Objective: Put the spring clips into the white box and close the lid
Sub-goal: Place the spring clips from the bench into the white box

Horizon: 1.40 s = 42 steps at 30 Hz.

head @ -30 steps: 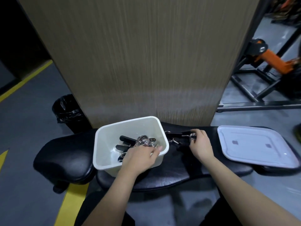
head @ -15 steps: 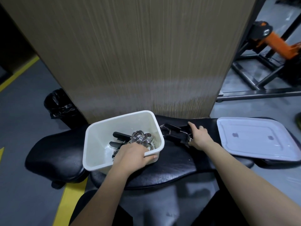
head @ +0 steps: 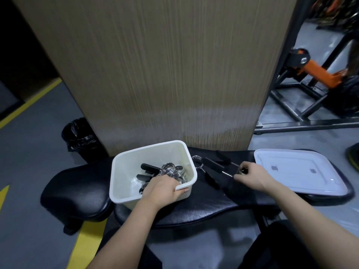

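Note:
The white box [head: 124,167] stands open on a black padded bench [head: 194,206], with several spring clips [head: 171,169] lying inside it. My left hand [head: 161,191] grips the box's near right rim, fingers inside. To the right of the box, my right hand [head: 250,175] pinches the coil of a spring clip [head: 223,167] whose black handles point toward the box. Another spring clip [head: 198,162] lies on the bench against the box's right wall. The white lid [head: 299,171] lies flat on the bench's right end.
A tall wood-grain panel [head: 165,74] rises right behind the bench. A black bin with a bag [head: 79,136] stands on the floor at the left. Black and orange gym frames [head: 314,74] are at the right. Yellow floor lines [head: 85,241] run below.
My right hand has slid to the right along the bench with the clip's coil in its fingers. My left hand has settled lower on the box's rim.

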### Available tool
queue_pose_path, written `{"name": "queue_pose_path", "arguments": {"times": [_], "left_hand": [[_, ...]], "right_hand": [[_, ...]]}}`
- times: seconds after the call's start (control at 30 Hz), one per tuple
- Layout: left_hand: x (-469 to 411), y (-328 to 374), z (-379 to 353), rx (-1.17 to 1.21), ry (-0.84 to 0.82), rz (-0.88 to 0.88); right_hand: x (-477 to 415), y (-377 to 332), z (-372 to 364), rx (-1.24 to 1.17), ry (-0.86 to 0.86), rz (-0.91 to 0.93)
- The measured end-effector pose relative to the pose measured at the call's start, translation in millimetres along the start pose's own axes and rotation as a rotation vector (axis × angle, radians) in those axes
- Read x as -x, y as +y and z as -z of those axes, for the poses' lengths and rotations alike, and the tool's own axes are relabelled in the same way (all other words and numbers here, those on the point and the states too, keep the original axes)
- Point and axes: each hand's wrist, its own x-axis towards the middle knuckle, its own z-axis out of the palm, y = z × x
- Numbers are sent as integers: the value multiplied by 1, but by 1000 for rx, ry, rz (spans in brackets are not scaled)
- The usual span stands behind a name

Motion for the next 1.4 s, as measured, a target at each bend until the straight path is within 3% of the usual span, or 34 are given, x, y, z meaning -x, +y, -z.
{"name": "queue_pose_path", "arguments": {"times": [0.17, 0.2, 0.27, 0.3, 0.37, 0.5, 0.7, 0.87, 1.0, 1.13, 1.27, 1.4], "left_hand": [[16, 4, 12, 124, -4, 31], [19, 5, 15, 233, 58, 88], [22, 2, 19, 430, 365, 162], [22, 1, 23, 416, 522, 150], [18, 1, 31, 297, 616, 76], [11, -1, 42, -16, 529, 36], [24, -23, 42, -60, 440, 21], [30, -21, 46, 241, 418, 104], [30, -38, 43, 398, 532, 54], [35, -48, 44, 599, 556, 2], [42, -75, 51, 623, 528, 188], [49, -114, 31, 581, 498, 544]], "right_hand": [[14, -38, 16, -226, 95, 15], [17, -48, 17, -260, 92, 39], [25, -72, 17, -297, 86, 93], [28, -84, 17, -301, 83, 117], [35, -110, 14, -269, 77, 164], [46, -150, 7, -230, 70, 262], [53, -176, 1, -147, 1, 435], [54, -191, -4, -348, 13, 551], [48, -200, -1, -214, -72, 671], [40, -205, -1, -100, -39, 756], [39, -217, -16, -9, 41, 799], [43, -224, -37, 117, 134, 722]]}}
